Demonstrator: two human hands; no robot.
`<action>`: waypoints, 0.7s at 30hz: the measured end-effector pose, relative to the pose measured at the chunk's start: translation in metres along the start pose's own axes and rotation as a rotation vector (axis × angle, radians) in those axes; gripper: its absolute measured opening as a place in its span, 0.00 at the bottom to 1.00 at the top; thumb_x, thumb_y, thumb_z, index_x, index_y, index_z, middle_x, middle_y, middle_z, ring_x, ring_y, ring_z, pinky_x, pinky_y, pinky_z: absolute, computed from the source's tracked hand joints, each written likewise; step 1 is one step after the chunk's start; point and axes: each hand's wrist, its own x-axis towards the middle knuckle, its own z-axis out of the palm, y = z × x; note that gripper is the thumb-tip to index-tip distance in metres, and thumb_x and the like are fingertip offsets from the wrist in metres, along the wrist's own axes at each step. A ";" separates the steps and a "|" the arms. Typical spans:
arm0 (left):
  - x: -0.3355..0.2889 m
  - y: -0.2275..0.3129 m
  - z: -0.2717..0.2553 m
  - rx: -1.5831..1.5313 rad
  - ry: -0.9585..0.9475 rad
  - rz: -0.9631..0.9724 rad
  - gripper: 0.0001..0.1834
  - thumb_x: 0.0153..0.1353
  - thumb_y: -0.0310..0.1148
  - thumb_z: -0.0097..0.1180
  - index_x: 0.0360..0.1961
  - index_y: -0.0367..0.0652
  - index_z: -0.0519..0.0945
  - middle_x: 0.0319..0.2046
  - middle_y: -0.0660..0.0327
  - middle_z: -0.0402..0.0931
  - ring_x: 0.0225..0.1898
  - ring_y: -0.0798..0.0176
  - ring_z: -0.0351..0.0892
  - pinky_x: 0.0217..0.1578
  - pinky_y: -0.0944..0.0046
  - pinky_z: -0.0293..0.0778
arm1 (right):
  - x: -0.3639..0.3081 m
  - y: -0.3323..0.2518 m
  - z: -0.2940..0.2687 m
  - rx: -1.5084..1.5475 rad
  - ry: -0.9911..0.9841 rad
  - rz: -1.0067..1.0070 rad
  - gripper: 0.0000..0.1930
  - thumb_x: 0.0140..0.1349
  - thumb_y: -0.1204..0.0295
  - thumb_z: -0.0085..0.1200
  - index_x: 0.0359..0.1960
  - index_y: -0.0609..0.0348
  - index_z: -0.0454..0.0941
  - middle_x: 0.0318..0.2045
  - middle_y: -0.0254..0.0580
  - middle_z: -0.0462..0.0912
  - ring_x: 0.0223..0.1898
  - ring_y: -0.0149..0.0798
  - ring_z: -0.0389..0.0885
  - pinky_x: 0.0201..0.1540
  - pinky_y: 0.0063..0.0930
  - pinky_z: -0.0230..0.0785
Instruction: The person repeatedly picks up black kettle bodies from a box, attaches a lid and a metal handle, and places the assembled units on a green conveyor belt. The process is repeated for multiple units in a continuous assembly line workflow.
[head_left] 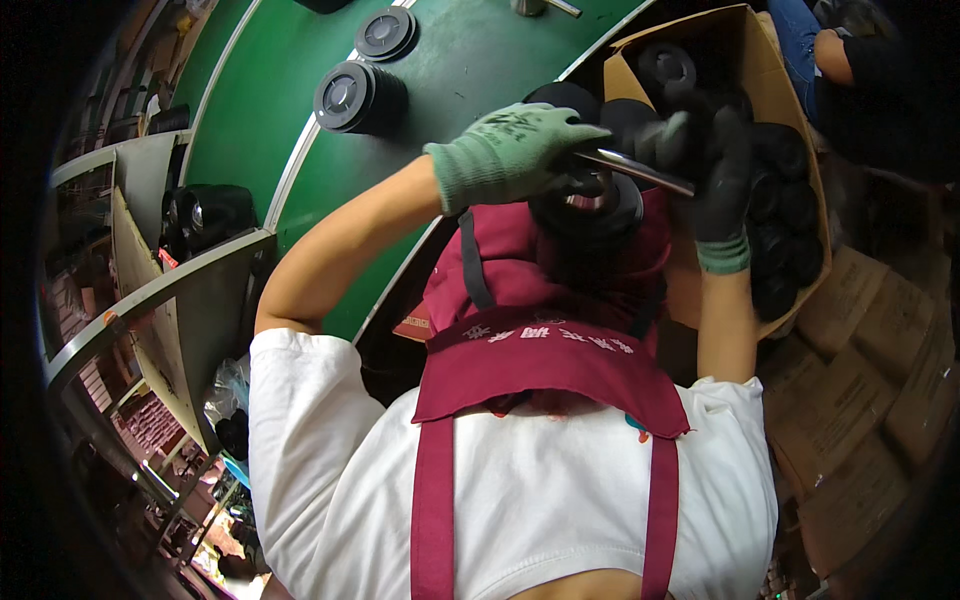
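My left hand [520,150], in a pale green knitted glove, is closed round one end of a shiny metal rod [645,172]. The rod slants down to the right above my lap. My right hand [722,185] wears a green-cuffed glove with a dark coating; its fingers look stretched upward and apart, slightly blurred. The rod's free end lies close to its palm, and I cannot tell whether they touch. Under the rod, a round black part [625,215] with a shiny metal ring at its centre rests against my maroon apron [560,340].
Stacked black discs [345,97] and a smaller stack [385,34] stand on the green table [460,60] to the left. An open cardboard box [815,200] of black round parts is at the right, beside flattened cartons [850,370]. Another person's arm [832,55] shows at upper right.
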 end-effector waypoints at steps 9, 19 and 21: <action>-0.007 0.041 0.018 0.231 0.056 -0.219 0.27 0.53 0.46 0.64 0.53 0.47 0.76 0.37 0.59 0.80 0.37 0.55 0.82 0.42 0.55 0.73 | 0.001 -0.008 -0.007 -0.647 -0.364 -0.151 0.16 0.69 0.71 0.47 0.56 0.63 0.73 0.41 0.47 0.82 0.33 0.34 0.82 0.48 0.34 0.78; -0.032 -0.034 0.029 0.013 0.221 0.154 0.26 0.61 0.54 0.53 0.54 0.51 0.80 0.44 0.57 0.77 0.48 0.51 0.74 0.49 0.54 0.66 | -0.026 0.017 0.027 -0.306 -0.529 -0.162 0.14 0.71 0.71 0.45 0.48 0.68 0.78 0.40 0.48 0.83 0.28 0.31 0.81 0.34 0.22 0.75; -0.029 -0.023 0.027 -0.008 0.153 0.061 0.27 0.61 0.56 0.51 0.55 0.53 0.80 0.48 0.57 0.76 0.52 0.51 0.73 0.54 0.54 0.63 | -0.039 0.022 0.031 -0.426 -0.525 -0.233 0.14 0.71 0.71 0.46 0.46 0.69 0.79 0.34 0.44 0.84 0.28 0.28 0.80 0.31 0.18 0.72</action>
